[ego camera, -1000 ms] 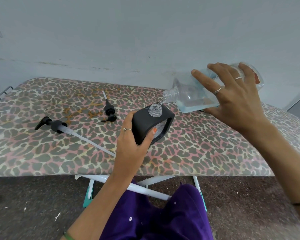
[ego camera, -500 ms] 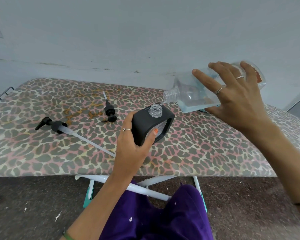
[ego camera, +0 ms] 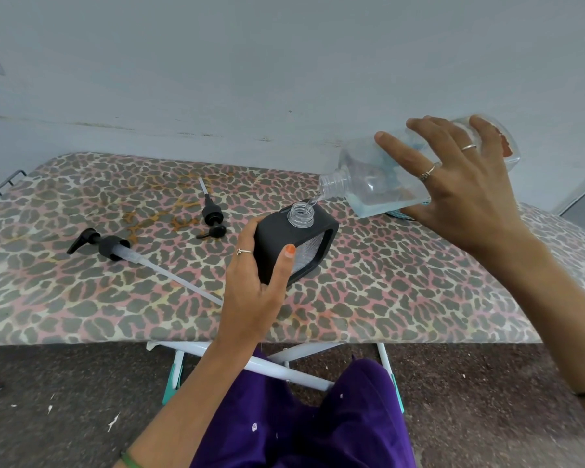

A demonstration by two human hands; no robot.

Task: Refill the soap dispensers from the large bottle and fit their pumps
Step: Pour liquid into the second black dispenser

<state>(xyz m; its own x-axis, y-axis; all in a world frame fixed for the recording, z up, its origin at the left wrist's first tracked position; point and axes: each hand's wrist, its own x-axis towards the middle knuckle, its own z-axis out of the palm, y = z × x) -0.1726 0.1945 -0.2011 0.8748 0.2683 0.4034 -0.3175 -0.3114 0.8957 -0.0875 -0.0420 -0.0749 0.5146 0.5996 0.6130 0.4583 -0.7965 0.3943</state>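
Pouring: a thin stream of clear liquid runs from the large clear plastic bottle into the black square soap dispenser with a clear ribbed window.
Right hand: the right hand is wrapped over the large bottle's body, fingers spread across its upper face, holding it tipped above the board.
Left hand: the left hand is clamped on the dispenser's near left corner, thumb on the front face, keeping it standing on the leopard-print ironing board.
Key relation: the bottle's long axis slopes down to the left, its threaded mouth just above and to the right of the dispenser's open clear neck; the two mouths are close but apart, bridged only by the stream.
Fill level: cannot tell through the window.
Pumps: the long-tubed black pump lies to the left of the dispenser, its tube running toward the left wrist; the short black pump lies behind it, farther back on the board.
Nearer hand: the left one is nearer to both pumps, so it seems the likelier to fetch one.
Next move, as a judgement: the bottle has to be righted before a pump goes in.
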